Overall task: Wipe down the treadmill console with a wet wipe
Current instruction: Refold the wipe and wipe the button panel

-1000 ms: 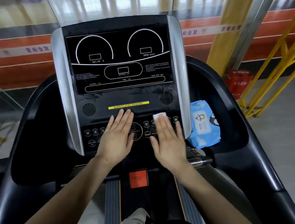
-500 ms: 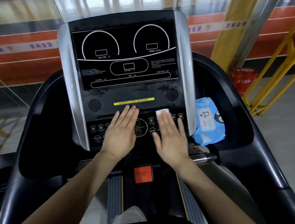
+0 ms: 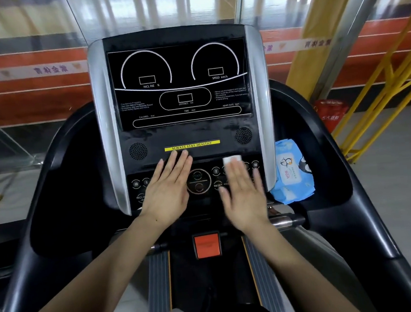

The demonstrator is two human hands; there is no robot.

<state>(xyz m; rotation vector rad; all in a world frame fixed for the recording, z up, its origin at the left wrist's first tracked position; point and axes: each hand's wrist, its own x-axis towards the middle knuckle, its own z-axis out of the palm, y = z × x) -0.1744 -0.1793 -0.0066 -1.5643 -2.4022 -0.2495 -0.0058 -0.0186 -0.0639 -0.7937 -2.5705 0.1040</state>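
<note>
White and folded small, the wet wipe (image 3: pixel 232 159) lies under the fingertips of my right hand (image 3: pixel 243 194), on the row of buttons at the right side of the treadmill console (image 3: pixel 182 88). Only its upper edge shows past my fingers. In the last second my right hand has stayed on almost the same buttons; it looks a little blurred, so I think it makes short strokes sideways and does not travel far. This means, in my judgement, that the button area is being cleaned now and the wipe has still to go over the left buttons.

My right grip is flat: the fingers are straight and together, and they press the wipe down without curling around it. My left hand (image 3: pixel 169 187) is flat too, with straight fingers, and rests on the console left of the round START dial (image 3: pixel 198 181), its fingertips just below the yellow strip (image 3: pixel 192 145). It holds nothing.

A blue pack of wipes (image 3: pixel 291 173) lies in the side tray, just right of the console.
</note>
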